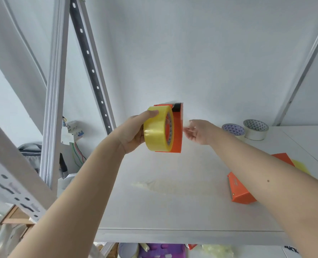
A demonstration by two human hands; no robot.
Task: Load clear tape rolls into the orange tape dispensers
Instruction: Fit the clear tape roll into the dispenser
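One tape roll is held against an orange dispenser, raised above the counter. The roll appears to be seated on the dispenser's hub, but full seating cannot be confirmed. The left hand is closed around the roll, thumb across its outer face. The right hand is loosely curled at the dispenser's far side, and something pale, possibly the tape's free end, is pinched between its fingertips; this cannot be told with certainty. Threading and cutting are judged as not yet done.

A second orange dispenser lies on the counter, partly hidden by the right forearm, with a yellowish shape beside it, possibly another roll.

Count: two orange dispensers, one clear roll certain, two white patterned rolls at the back of the counter.
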